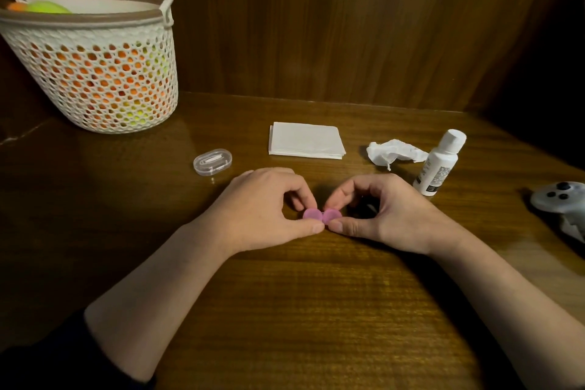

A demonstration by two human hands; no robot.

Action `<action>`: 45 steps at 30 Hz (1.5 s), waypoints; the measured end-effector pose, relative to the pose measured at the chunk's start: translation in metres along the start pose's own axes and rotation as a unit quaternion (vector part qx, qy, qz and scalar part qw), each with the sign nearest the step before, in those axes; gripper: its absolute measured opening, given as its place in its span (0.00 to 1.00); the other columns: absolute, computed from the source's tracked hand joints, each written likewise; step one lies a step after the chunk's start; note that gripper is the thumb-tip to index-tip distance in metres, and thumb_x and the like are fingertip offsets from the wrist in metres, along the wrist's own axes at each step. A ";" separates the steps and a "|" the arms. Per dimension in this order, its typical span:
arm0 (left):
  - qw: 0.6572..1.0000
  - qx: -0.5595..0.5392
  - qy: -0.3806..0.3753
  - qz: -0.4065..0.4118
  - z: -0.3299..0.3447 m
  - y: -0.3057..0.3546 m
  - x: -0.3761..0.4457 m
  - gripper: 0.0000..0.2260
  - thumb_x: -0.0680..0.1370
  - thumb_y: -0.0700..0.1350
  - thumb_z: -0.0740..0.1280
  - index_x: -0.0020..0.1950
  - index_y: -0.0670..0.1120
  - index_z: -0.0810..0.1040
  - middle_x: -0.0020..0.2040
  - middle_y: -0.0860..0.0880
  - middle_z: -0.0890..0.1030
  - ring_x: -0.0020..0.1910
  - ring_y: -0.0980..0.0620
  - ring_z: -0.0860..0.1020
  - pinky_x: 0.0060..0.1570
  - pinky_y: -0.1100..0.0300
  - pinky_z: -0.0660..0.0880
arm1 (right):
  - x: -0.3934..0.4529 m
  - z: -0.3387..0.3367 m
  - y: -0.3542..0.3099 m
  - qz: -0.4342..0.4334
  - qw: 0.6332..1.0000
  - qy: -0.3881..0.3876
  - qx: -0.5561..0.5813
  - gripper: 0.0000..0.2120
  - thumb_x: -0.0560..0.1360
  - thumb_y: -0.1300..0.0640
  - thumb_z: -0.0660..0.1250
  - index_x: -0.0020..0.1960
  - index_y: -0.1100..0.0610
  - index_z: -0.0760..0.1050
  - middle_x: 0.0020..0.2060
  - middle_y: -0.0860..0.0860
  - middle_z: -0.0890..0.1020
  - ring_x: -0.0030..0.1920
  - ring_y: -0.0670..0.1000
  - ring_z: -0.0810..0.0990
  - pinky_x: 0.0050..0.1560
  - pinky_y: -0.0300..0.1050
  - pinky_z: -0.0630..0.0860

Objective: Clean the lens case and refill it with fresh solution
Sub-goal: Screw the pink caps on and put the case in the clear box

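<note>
- Pink lens case [322,215] flat on the wooden table [285,310], midway between left and right edges, closer to the back edge than to the near one; two round lids side by side, touching, long axis running left to right.
- Both lids apparently still seated; impossible to tell whether screwed tight.
- Left hand [266,209] over the left lid, thumb on the near side, curled fingers on the far side, pinching that lid.
- Right hand [376,212] mirroring it over the right lid, thumb near side, fingers arched over the far side, pinching that lid.
- Thumb tips nearly meeting just in front of the join between the lids.
- Each hand right on top of its own half, neither nearer than the other; no reach needed, only a twist or a lift, each lid with its own hand while the other steadies the case.
- Likely step: opening the case, so cleaning and refilling not yet done, judging by the closed lids.
- Solution bottle [438,165] upright and capped toward the right edge, behind the right hand, so nearer that hand for the refill.
- Crumpled tissue [394,152] just left of the bottle; folded tissue stack [305,140] directly behind the case, toward the back edge.
- Small clear plastic box [212,161] behind and left of the left hand.
- White mesh basket [95,73] with orange and green contents at the back left corner.
- Grey controller [560,199] at the right edge, well apart from the case.
</note>
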State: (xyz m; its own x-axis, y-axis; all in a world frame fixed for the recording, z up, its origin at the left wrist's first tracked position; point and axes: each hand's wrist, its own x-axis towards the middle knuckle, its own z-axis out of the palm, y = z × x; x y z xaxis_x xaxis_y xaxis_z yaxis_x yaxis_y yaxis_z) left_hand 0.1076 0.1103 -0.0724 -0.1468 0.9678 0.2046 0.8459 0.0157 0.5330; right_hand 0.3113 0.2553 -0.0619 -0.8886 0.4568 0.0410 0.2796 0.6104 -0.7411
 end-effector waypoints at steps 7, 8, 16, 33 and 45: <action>1.000 0.008 -0.010 0.003 -0.001 0.000 -0.001 0.18 0.72 0.68 0.74 0.58 0.63 0.82 0.49 0.66 0.80 0.49 0.75 0.72 0.42 0.64 0.64 | 0.000 0.000 0.000 0.011 1.000 -0.007 0.002 0.11 0.74 0.51 0.82 0.54 0.43 0.85 0.50 0.39 0.89 0.55 0.40 0.86 0.64 0.53 0.80; 1.000 0.016 -0.010 -0.005 -0.001 0.001 0.000 0.20 0.71 0.72 0.72 0.57 0.63 0.81 0.49 0.66 0.79 0.48 0.74 0.73 0.42 0.64 0.64 | 0.000 0.000 0.000 0.012 1.000 -0.007 0.000 0.11 0.74 0.51 0.82 0.54 0.43 0.85 0.50 0.39 0.89 0.55 0.40 0.86 0.64 0.52 0.80; 1.000 -0.026 -0.011 0.005 -0.001 -0.001 0.000 0.07 0.75 0.62 0.76 0.50 0.62 0.85 0.48 0.64 0.80 0.48 0.70 0.74 0.40 0.64 0.67 | -0.001 0.000 -0.001 0.007 1.000 -0.005 0.006 0.10 0.74 0.51 0.81 0.54 0.45 0.86 0.50 0.40 0.89 0.55 0.41 0.86 0.63 0.51 0.80; 1.000 0.000 0.001 0.017 -0.002 0.000 -0.001 0.10 0.74 0.63 0.76 0.53 0.62 0.85 0.47 0.65 0.80 0.48 0.76 0.72 0.41 0.66 0.63 | 0.000 0.000 -0.002 0.017 1.000 -0.006 0.010 0.10 0.73 0.51 0.82 0.53 0.44 0.86 0.49 0.39 0.89 0.55 0.40 0.86 0.65 0.53 0.80; 0.999 -0.017 -0.033 -0.018 -0.001 0.003 0.002 0.08 0.76 0.60 0.77 0.54 0.62 0.86 0.49 0.64 0.81 0.49 0.62 0.77 0.47 0.60 0.76 | 0.000 0.000 -0.002 0.017 1.000 -0.008 0.002 0.10 0.74 0.52 0.81 0.54 0.44 0.86 0.49 0.39 0.89 0.55 0.39 0.86 0.66 0.55 0.79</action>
State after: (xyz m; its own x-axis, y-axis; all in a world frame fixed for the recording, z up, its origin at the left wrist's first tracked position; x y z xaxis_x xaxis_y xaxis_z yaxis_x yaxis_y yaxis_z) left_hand 0.1096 0.1124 -0.0693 -0.1424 0.9812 0.1301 0.8231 0.0444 0.5662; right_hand 0.3102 0.2540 -0.0607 -0.8846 0.4663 0.0054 0.3077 0.5923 -0.7447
